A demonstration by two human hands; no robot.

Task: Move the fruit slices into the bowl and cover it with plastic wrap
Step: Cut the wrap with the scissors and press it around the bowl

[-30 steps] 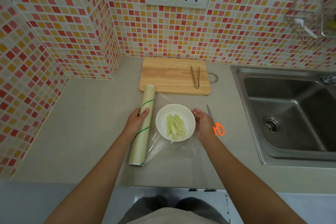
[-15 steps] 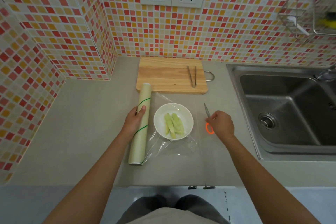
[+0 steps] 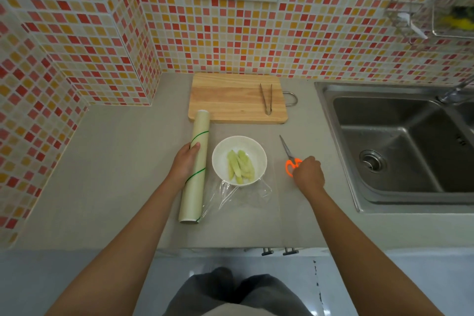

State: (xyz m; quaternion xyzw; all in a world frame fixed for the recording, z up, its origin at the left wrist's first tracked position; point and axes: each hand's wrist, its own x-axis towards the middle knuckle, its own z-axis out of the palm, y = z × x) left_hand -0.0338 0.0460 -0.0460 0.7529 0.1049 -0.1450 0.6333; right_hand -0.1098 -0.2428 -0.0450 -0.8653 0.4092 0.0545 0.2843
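A white bowl (image 3: 220, 159) stands on the grey counter with several pale green fruit slices (image 3: 241, 166) inside. A sheet of clear plastic wrap (image 3: 241, 195) runs under the bowl from the roll (image 3: 195, 169) lying just left of it. My left hand (image 3: 185, 163) rests on the roll and grips its side. Right of the bowl lie scissors (image 3: 289, 154) with orange handles. My right hand (image 3: 307, 173) is closed over those handles; the blades point away from me on the counter.
A wooden cutting board (image 3: 230, 97) with metal tongs (image 3: 266, 99) lies behind the bowl. A steel sink (image 3: 400, 146) fills the right side. Tiled walls stand at the left and back, and a wire rack (image 3: 436, 2) hangs at the upper right.
My right hand left the bowl's right rim and moved right onto the scissors' orange handles. The left hand stayed on the roll.
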